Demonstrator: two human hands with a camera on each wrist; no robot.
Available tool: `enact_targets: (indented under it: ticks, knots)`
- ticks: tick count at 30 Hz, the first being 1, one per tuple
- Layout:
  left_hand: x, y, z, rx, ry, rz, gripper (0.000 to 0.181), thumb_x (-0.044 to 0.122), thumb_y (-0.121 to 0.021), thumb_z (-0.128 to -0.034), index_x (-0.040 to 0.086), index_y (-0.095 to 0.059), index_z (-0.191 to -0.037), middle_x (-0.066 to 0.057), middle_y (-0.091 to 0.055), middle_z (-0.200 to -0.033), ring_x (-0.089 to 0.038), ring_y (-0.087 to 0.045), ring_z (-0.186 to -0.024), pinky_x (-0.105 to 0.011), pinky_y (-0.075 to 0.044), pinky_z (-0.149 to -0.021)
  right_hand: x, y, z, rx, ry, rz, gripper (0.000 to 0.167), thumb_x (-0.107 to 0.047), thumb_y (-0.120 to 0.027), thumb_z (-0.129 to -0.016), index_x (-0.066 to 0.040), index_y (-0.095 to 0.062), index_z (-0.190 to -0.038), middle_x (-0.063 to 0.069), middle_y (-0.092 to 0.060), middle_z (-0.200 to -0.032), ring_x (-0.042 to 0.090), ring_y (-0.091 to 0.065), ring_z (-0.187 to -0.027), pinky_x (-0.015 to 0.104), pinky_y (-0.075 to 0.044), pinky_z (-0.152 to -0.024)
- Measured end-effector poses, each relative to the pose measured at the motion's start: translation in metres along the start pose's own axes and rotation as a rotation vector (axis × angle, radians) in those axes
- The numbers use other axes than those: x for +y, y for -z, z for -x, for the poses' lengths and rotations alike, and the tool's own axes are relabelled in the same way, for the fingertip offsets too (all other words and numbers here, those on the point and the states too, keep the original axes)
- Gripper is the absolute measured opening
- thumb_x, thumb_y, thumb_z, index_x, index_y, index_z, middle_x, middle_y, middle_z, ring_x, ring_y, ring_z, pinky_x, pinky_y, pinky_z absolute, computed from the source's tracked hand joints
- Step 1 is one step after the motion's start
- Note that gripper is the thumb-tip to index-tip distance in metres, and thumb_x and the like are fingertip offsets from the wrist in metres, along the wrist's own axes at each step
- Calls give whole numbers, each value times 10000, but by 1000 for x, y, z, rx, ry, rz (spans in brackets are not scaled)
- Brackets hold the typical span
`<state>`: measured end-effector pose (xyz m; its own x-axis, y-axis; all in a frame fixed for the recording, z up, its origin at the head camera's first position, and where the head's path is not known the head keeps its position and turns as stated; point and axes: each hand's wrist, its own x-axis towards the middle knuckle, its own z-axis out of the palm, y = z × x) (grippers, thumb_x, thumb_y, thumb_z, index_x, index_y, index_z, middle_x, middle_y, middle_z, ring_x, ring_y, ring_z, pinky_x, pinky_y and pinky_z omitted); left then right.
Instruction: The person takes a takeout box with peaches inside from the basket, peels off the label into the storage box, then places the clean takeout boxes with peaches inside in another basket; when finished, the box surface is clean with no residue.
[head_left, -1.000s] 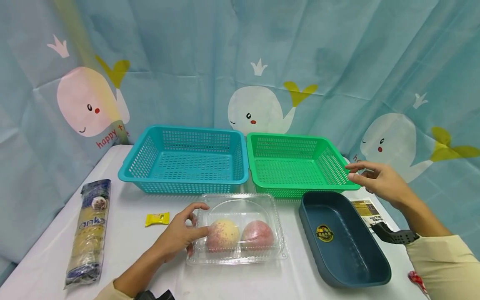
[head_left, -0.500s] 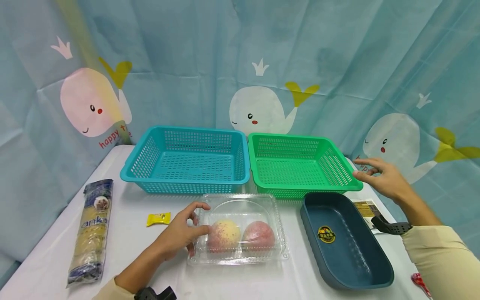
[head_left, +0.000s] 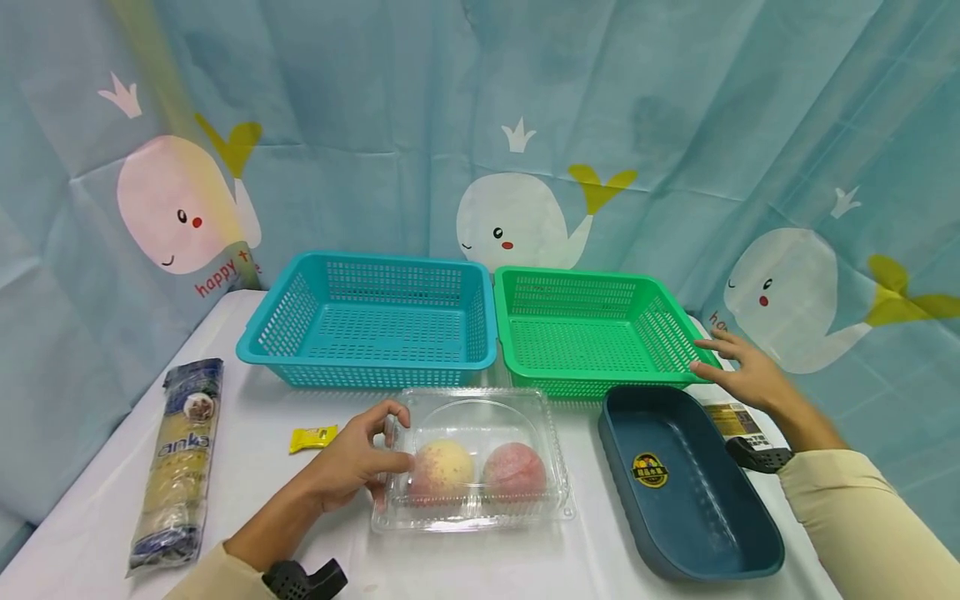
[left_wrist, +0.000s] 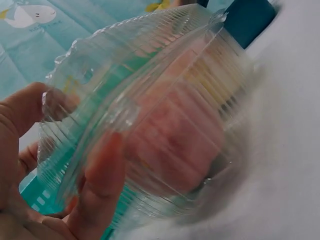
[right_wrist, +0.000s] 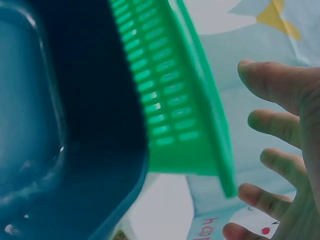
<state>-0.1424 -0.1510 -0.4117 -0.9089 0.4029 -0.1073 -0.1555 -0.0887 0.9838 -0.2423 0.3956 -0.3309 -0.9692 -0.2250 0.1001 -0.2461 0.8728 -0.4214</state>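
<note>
A clear plastic clamshell box (head_left: 487, 417) lies on the white table. Inside it sit a yellow-and-pink ball (head_left: 444, 468) and a pink ball (head_left: 514, 469), perhaps peaches or buns. My left hand (head_left: 352, 462) holds the box's left edge, thumb on one side and fingers on the other, as the left wrist view shows. My right hand (head_left: 746, 379) is at the right front corner of the green basket (head_left: 600, 375), fingers spread and holding nothing. In the right wrist view a gap shows between most fingertips and the basket rim; contact I cannot tell.
Left of the green basket stands a blue basket (head_left: 367, 364). A dark blue tray (head_left: 690, 483) is in front, with a printed packet (head_left: 735, 419) partly under my right wrist. A long noodle pack (head_left: 180, 458) and small yellow packet (head_left: 312, 438) lie left. A whale-print curtain (head_left: 375, 125) hangs behind.
My right hand has shifted slightly left and lower, closer to the green basket's corner, and its sleeve now covers the red item. My left hand stays at the box.
</note>
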Motion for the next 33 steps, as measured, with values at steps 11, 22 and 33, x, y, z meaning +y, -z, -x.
enact_targets:
  ticks: [11,22,33]
  knots:
    - [9,-2,14,-11,-64,68,524,-93,-706,-752,-35,-341,-1124,-172,-264,-963,-221,-540,-528,-289,-470,-340,13,-13,2,-111,-52,1,724,-412,-546,-970,125,-354,-1416,295,-96,-1542,603,-144,-1313,767,-205,-929]
    - [44,-7,28,-56,-148,82,445,-109,-661,-786,39,-381,-1099,-223,-272,-1107,-128,-446,-491,-313,-506,-385,7,-14,1,-128,-76,4,752,-432,-542,-968,116,-321,-1433,272,-68,-1554,617,-161,-1295,758,-224,-934]
    - [102,-25,12,8,-170,20,418,-100,-641,-803,68,-413,-1111,-232,-340,-1062,-249,-556,-636,-307,-504,-403,8,-11,-1,-138,-63,8,748,-428,-541,-970,120,-323,-1429,282,-81,-1547,626,-172,-1283,759,-238,-924]
